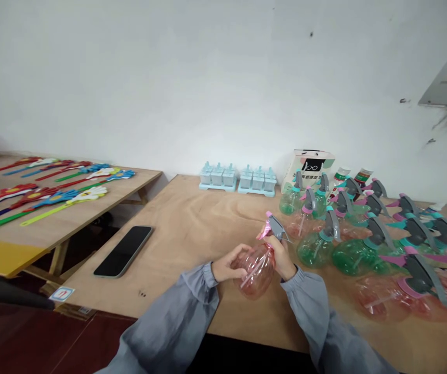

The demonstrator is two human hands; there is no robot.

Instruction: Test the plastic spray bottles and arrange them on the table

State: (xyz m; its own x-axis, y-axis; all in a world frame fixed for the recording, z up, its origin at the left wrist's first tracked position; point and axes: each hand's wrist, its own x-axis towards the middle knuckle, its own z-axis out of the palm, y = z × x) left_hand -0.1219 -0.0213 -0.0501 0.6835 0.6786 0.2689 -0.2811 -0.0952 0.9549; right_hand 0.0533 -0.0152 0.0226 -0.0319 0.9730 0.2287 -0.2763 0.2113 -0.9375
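Observation:
A clear pink spray bottle is tilted above the wooden table, its pink and grey spray head pointing up. My left hand grips the round body from the left, with the thumb across its front. Around the neck and spray head, my right hand is closed from the right side. A thin straw shows inside the bottle. Some fingers of both hands are hidden behind it.
Several green and pink spray bottles crowd the right side. Two light-blue mould sets and a white box stand near the wall. A black phone lies left; colourful hand-shaped sticks lie on another table.

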